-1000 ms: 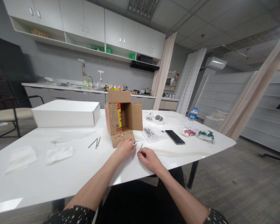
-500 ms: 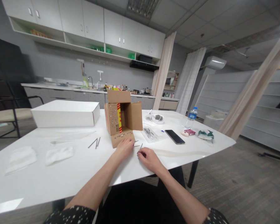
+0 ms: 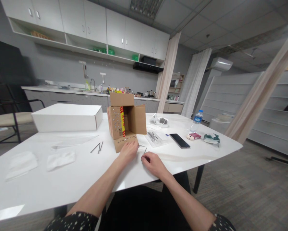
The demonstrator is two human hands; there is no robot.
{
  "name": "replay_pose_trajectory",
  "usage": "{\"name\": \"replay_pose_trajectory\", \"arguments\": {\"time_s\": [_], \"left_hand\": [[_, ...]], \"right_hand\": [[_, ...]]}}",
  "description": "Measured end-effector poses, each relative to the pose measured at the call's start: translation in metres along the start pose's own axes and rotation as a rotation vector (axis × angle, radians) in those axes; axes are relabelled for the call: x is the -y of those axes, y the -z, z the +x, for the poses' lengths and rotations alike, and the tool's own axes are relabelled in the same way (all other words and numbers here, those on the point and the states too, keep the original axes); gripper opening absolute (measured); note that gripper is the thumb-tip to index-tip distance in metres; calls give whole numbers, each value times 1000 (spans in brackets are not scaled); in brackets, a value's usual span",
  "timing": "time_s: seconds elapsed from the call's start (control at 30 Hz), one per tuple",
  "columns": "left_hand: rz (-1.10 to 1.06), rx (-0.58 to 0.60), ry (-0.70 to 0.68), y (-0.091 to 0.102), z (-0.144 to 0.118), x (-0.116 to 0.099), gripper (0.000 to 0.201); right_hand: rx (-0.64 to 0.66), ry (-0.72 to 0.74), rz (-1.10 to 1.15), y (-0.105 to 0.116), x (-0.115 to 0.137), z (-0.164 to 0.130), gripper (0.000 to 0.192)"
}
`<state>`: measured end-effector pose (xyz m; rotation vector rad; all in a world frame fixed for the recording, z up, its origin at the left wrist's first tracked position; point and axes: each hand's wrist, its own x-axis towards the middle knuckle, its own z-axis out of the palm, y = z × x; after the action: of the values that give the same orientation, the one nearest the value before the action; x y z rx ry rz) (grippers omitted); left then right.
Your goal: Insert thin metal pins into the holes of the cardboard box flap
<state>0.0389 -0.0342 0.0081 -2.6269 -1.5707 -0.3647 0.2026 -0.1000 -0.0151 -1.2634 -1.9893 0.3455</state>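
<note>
No text can be read; the print on the cardboard box (image 3: 121, 123) is too small.

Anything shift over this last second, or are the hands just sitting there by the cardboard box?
Hardly anything. The left hand crept slightly toward the cardboard box's lower flap; the right hand stays on the table by the thin metal pins. Nothing was picked up or released.

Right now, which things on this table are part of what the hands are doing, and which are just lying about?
In hand:
left hand
right hand
thin metal pins
open cardboard box

Lying about:
white box
phone
water bottle
folded cloths
</note>
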Motion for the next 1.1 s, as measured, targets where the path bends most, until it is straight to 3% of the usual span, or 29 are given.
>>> {"name": "replay_pose_trajectory", "arguments": {"time_s": [0.27,0.47,1.1], "left_hand": [[-29,-182,-66,0,2,0,20],[-52,-242,-99,3,-1,-2,19],[-83,-231,-106,0,-2,-1,20]], "right_hand": [[2,-9,-2,1,3,0,16],[0,-9,2,0,2,0,16],[6,2,-4,1,2,0,16]]}}
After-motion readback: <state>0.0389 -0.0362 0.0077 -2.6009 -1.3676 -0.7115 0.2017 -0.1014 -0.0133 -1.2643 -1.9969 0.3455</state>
